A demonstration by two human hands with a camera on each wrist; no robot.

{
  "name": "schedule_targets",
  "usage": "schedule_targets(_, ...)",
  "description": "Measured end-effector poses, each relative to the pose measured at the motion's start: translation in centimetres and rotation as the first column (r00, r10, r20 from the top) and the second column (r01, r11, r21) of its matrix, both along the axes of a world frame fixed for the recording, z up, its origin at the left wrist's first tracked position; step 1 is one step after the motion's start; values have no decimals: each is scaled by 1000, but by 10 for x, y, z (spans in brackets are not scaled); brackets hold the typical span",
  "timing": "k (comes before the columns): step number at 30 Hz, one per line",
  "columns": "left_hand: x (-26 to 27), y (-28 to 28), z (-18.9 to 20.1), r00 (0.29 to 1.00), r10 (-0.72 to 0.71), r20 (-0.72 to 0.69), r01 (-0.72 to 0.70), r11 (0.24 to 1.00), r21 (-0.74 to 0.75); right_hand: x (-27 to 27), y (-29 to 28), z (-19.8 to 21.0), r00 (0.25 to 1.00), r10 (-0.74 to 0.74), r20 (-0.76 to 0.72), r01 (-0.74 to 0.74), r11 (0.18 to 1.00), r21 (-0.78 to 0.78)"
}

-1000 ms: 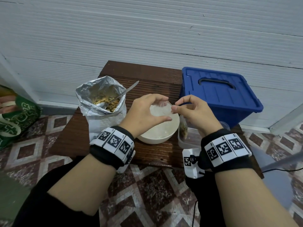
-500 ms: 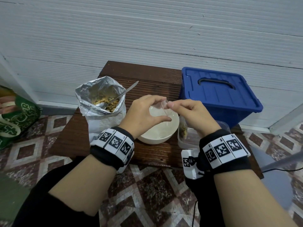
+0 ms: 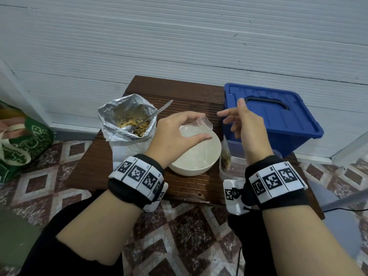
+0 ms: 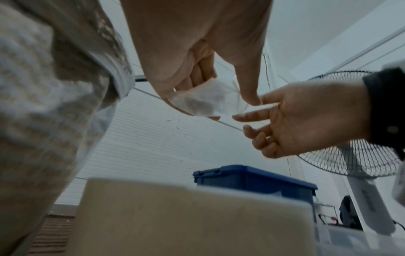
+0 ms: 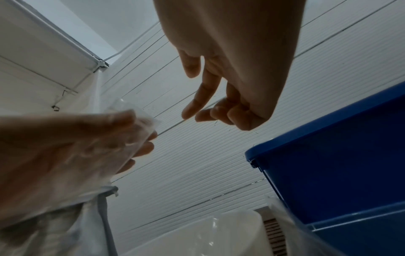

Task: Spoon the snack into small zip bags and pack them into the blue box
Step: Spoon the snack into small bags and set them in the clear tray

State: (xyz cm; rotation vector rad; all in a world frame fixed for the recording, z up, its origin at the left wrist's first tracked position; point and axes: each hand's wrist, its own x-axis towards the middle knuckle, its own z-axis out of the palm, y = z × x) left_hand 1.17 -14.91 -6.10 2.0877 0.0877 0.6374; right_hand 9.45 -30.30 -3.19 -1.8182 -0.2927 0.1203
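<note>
Left grip (image 3: 175,134) pinching zip bag (image 3: 199,128)

White panelled wall (image 3: 179,46), patterned tile floor (image 3: 185,236), dark slatted wooden table (image 3: 185,188), standing fan (image 4: 350,155)

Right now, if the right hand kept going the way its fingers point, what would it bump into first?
Probably the zip bag pinched in the left hand. The right hand's fingers point left at it across a small gap, though depth is unclear.

To your far left, a green fabric tote bag (image 3: 19,144) with pale lettering sits on the patterned maroon-and-white floor tiles (image 3: 185,232). A white pedestal fan (image 4: 359,161) stands beside the ribbed white wall panelling (image 3: 179,36).
</note>
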Motion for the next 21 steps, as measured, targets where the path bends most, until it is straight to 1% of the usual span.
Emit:
schedule_targets(2, -6, 0, 9, 998, 26, 51, -23, 998, -60, 3, 3, -1, 999, -38, -8, 39, 998, 51)
schedule_targets(5, -16, 5, 25, 989, 88, 117, -68, 984, -163, -1, 12, 0, 1000, -13, -22, 15, 995, 103)
schedule_targets(10, -29, 20, 56, 951, 200, 238, -103, 924, -368, -19, 39, 6, 988, 152, 29, -155, 984, 94)
schedule_targets(12, -32, 35, 64, 933, 259, 250, -147, 908, -393, -24, 51, 10, 975, 217, 40, -219, 975, 42)
schedule_targets(14, -36, 53, 65, 925, 305, 227, -210, 908, -364, -27, 65, 9, 964, 261, 59, -259, 965, -33)
schedule_targets(16, -39, 69, 64, 929, 331, 163, -259, 900, -350, -30, 78, 7, 960, 269, 76, -264, 962, -66)
schedule_targets(19, -42, 85, 58, 942, 331, 65, -291, 896, -335, -33, 96, 1, 964, 243, 108, -241, 970, -31)
schedule_targets(21, -44, 90, 53, 945, 328, 11, -304, 888, -345, -36, 104, 0, 962, 230, 149, -228, 973, -33)
